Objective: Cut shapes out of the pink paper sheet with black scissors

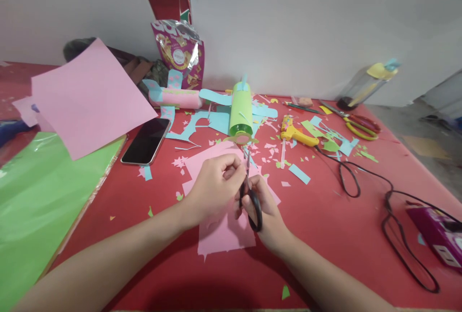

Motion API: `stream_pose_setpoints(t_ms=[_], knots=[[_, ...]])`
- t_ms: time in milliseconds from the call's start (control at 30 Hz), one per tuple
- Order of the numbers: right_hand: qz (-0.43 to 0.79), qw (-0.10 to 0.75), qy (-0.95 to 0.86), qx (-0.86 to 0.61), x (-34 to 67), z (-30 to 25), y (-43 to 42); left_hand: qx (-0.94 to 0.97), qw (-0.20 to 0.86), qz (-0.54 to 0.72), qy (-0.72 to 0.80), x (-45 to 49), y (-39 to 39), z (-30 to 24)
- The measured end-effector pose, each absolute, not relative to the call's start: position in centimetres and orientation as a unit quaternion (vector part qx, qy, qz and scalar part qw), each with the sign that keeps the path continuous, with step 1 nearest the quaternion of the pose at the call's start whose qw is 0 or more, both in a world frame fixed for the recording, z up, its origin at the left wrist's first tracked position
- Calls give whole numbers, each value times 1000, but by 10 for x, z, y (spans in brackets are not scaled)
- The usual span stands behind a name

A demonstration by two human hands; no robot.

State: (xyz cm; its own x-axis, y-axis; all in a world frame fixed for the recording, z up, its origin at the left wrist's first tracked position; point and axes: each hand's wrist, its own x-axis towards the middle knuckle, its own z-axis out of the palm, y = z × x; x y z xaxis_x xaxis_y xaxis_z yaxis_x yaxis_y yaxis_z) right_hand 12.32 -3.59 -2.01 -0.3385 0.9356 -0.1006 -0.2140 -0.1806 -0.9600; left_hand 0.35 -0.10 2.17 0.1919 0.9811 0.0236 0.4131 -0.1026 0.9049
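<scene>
Head view: bare red table [317, 220] lay open to the right of the fingers, as far as the black cable [348, 177]. The right hand [265, 208] was clamped through the loops of the scissors [251, 199], blades pointing away. The left hand [214, 187] pinched the pink paper [224, 235] just left of the blades. The sheet spread beneath both hands.

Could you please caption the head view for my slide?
Right hand works black scissors on pink paper gripped by left hand.
</scene>
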Motion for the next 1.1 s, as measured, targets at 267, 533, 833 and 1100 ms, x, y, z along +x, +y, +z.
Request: stream_pose_setpoints(t_ms=[267, 533, 833, 1100], knots=[[679, 431, -435, -406, 122, -19, -35, 667, 398, 335, 533, 1, 1, 22], [666, 508, -392, -380, 124, -26, -28, 688, 455, 268, 498, -2, 6, 22], [666, 558, -330, -370, 126, -17, -22, 750, 472, 137, 443, -10, 10, 26], [667, 547, -357, -358, 128, -20, -25, 775, 480, 96, 400, -15, 13, 29]])
